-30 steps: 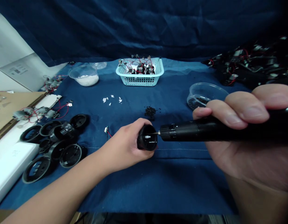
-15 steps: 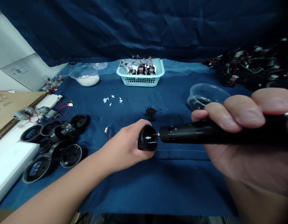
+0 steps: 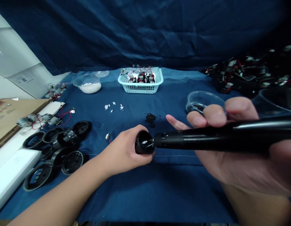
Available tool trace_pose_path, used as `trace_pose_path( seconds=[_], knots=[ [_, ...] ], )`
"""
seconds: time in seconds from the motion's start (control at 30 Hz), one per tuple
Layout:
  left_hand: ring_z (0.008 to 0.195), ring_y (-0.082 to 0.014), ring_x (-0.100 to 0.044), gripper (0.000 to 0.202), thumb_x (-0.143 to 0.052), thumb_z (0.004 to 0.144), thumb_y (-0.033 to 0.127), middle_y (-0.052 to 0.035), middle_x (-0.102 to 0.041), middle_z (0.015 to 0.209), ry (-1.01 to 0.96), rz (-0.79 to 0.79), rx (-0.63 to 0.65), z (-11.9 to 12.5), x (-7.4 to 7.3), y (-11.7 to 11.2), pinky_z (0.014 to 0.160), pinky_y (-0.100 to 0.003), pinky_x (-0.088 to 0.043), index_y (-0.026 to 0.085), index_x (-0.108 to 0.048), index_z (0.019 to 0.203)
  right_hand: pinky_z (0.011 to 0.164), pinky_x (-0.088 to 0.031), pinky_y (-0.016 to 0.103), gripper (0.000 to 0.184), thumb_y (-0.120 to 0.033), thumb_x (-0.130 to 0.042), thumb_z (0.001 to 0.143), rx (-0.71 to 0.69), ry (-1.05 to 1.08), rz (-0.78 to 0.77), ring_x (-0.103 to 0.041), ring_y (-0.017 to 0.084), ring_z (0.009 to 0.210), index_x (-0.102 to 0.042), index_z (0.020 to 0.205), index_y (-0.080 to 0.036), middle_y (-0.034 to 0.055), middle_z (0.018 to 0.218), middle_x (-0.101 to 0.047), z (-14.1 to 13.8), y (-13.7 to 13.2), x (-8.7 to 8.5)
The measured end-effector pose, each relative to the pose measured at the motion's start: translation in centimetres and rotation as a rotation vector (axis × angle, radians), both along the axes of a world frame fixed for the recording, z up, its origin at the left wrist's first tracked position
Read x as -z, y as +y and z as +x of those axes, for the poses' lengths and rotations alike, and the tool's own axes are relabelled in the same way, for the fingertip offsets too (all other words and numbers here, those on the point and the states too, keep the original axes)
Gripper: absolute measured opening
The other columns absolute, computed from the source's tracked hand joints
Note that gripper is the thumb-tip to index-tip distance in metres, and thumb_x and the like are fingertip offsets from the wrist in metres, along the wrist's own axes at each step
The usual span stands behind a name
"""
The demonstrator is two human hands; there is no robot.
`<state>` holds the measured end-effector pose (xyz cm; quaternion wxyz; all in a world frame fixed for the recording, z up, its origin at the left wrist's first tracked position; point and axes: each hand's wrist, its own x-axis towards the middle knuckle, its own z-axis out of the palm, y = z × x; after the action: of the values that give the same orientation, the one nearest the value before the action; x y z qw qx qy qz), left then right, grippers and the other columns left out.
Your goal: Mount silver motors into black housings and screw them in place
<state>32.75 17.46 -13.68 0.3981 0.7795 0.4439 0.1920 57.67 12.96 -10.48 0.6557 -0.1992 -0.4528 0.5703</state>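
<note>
My left hand (image 3: 123, 150) is wrapped round a small black round housing (image 3: 144, 143) with a white part showing in its open face, held just above the blue cloth. My right hand (image 3: 232, 150) grips a long black electric screwdriver (image 3: 220, 137) lying nearly level, its tip pushed into the housing's face. The right little finger sticks out straight toward the housing while the other fingers curl over the tool's body.
Several black round housings (image 3: 53, 150) lie at the left beside small motors with red wires (image 3: 41, 118). A pale basket of motors (image 3: 141, 80) stands at the back, with a bowl of white bits (image 3: 87, 83), a clear dish of black screws (image 3: 202, 102), loose screws (image 3: 151, 118) and wired parts (image 3: 241, 78).
The screwdriver tip has pushed closer into the housing and both shifted slightly left. My right fingers have loosened, with the little finger now stretched out. The view has tilted down a little.
</note>
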Motion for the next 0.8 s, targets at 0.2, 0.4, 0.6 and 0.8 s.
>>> trace_pose_path(
  seconds=[0.2,0.4,0.6,0.8],
  knots=[
    [0.075,-0.0142,-0.063,0.032,-0.082,0.080,0.035,0.0046,-0.071,0.088,-0.022,0.014,0.023,-0.3,0.5,0.3,0.068,-0.027,-0.049,0.024,-0.063,0.104,0.123,-0.046,0.071,0.028,-0.037,-0.092,0.086,-0.080,-0.108,0.081,-0.071,0.027,0.108,-0.078,0.107,-0.025,0.0035,0.101,-0.075,-0.1,0.2,-0.1],
    [0.079,-0.0165,-0.065,0.033,-0.082,0.083,0.040,0.0036,-0.072,0.092,0.073,0.027,0.052,-0.5,0.5,0.3,0.069,-0.029,-0.049,0.025,-0.063,0.105,0.111,-0.060,0.061,0.027,-0.046,-0.083,0.089,-0.077,0.024,0.099,-0.065,0.017,0.075,-0.076,0.094,-0.021,-0.0002,0.071,-0.064,-0.5,1.5,0.5],
    [0.096,-0.0259,-0.069,0.037,-0.081,0.084,0.039,-0.0045,-0.072,0.107,0.253,0.191,0.097,-0.1,1.4,0.5,0.083,-0.040,-0.054,0.021,-0.066,0.113,0.091,-0.067,0.047,0.028,-0.045,-0.082,0.081,0.257,0.145,-0.034,-0.054,0.012,0.065,-0.074,0.085,-0.018,-0.0035,0.065,-0.052,0.8,1.9,-0.7],
    [0.115,-0.0348,-0.065,0.081,-0.088,0.073,0.072,-0.0111,-0.070,0.127,0.364,0.293,0.171,0.4,1.0,0.4,0.102,-0.051,-0.054,0.018,-0.069,0.130,0.091,-0.063,0.051,0.025,-0.043,-0.069,0.087,0.551,0.267,-0.121,-0.055,0.012,0.066,-0.068,0.078,-0.020,-0.0030,0.068,-0.052,1.6,3.1,-0.6]
  ],
)
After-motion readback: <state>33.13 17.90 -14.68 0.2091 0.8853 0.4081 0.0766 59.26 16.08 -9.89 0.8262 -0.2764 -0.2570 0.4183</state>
